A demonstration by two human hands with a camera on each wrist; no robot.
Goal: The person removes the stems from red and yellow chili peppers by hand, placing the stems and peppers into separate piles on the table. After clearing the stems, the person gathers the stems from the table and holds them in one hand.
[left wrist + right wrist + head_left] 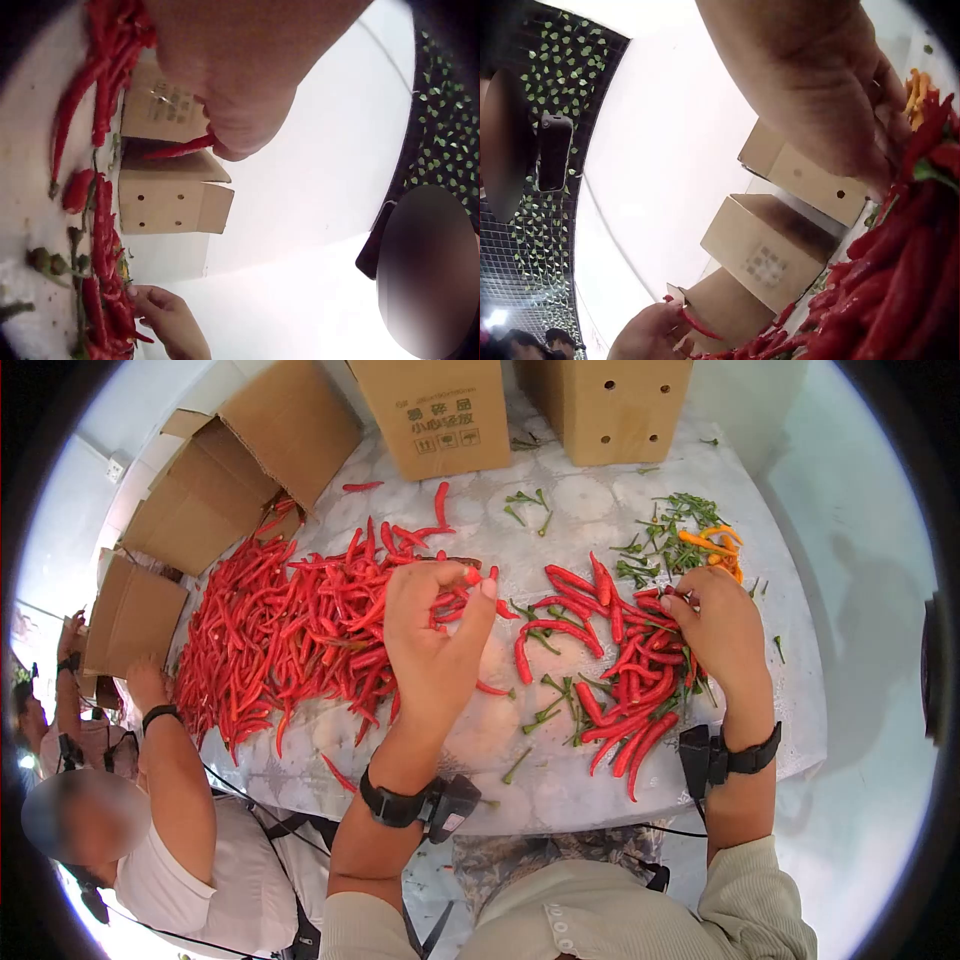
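My left hand (430, 625) is raised over the table and pinches a red chili pepper (180, 148) between thumb and fingers. In the right wrist view the same pepper sticks out past the fingertips. My right hand (725, 625) reaches into a smaller heap of red chili peppers (640, 700) on the right, fingers bent down with the tips among the peppers. I cannot tell whether they pinch one. Green pepper stems (545, 715) lie beside this heap. A large pile of red chili peppers (290, 630) spreads to the left of my left hand.
More cut green stems (690, 510) and several orange peppers (725, 545) lie behind my right hand. Two cardboard boxes (440, 420) stand along the back. An open carton (200, 500) borders the large pile. Another person (180, 820) sits at the left, an arm reaching toward a carton.
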